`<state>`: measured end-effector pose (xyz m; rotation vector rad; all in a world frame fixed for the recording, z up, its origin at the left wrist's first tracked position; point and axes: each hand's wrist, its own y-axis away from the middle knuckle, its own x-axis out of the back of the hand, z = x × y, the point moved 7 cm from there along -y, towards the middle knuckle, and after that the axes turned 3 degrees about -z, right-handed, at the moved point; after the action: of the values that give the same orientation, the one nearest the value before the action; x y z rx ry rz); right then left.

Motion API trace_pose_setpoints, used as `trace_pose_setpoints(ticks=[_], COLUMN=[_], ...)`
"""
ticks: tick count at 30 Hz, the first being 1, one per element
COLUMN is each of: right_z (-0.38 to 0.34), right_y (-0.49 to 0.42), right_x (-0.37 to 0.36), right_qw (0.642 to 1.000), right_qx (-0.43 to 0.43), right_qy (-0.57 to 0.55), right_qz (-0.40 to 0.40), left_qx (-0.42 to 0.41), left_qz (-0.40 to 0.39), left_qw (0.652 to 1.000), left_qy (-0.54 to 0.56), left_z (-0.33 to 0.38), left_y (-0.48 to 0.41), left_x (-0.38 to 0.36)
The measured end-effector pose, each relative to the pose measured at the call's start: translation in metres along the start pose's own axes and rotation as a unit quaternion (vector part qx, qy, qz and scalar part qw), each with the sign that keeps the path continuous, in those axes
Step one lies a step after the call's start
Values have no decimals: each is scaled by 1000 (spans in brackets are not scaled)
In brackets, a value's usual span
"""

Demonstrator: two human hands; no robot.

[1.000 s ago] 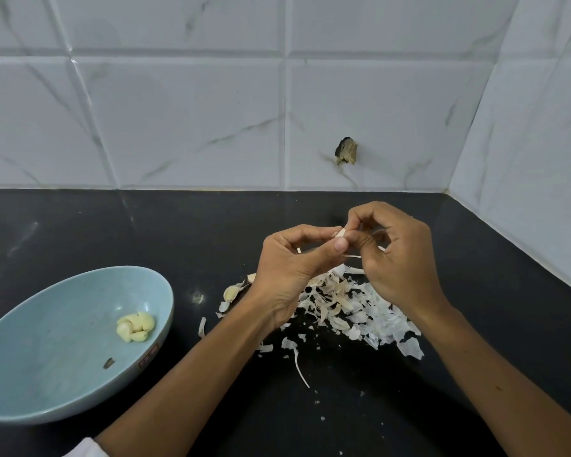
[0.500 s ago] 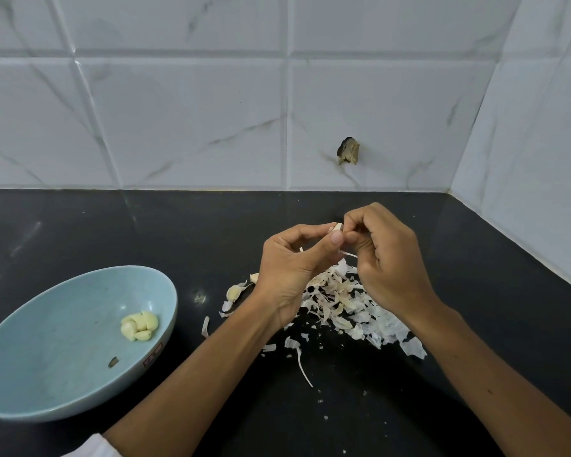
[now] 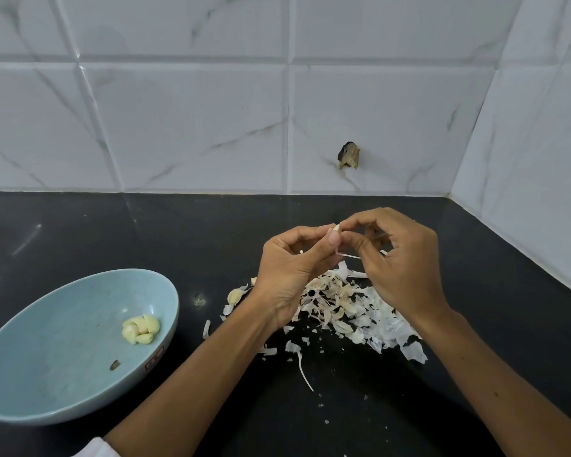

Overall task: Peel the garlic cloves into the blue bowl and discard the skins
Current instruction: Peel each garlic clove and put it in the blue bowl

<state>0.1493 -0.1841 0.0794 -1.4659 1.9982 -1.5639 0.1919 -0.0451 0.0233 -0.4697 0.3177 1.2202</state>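
1. While a garlic clove (image 3: 336,227) sits pinched between the thumb and fingers of the left hand (image 3: 290,268), the right hand (image 3: 399,258) narrows its grip on the clove's tip. A strip of skin (image 3: 348,256) trails loose below, and the clove looks only partly peeled.
2. Directly beneath both hands, a heap of skins (image 3: 343,301) spreads across the dark worktop (image 3: 112,232). None of it has been discarded, as far as can be seen.
3. At the heap's left edge lies a stray clove (image 3: 234,295) that appears unpeeled. Whether others are buried among the skins cannot be told.
4. Well to the left, the blue bowl (image 3: 47,357) holds a small cluster of peeled cloves (image 3: 141,328) and one dark fleck (image 3: 114,365).
5. On this evidence the job is under way but far from finished. The clove in hand has to be stripped and dropped in the bowl, at least one more awaits peeling, and the skins remain to be cleared.
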Motion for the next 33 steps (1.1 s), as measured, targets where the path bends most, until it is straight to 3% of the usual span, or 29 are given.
trace_pose_setpoints(ticks=[9, 18, 33], right_z=[3, 15, 14], right_y=[3, 4, 6], right_x=[1, -10, -23], right_qw=[999, 997, 992], right_qx=[10, -13, -26], right_qy=[37, 66, 40], right_qz=[30, -34, -113], left_qx=[-4, 29, -21], left_qz=[-12, -54, -45], left_qw=[999, 996, 990], left_qy=[-34, -62, -136], left_z=[-4, -6, 2], left_y=[1, -1, -6], left_x=[-4, -5, 4])
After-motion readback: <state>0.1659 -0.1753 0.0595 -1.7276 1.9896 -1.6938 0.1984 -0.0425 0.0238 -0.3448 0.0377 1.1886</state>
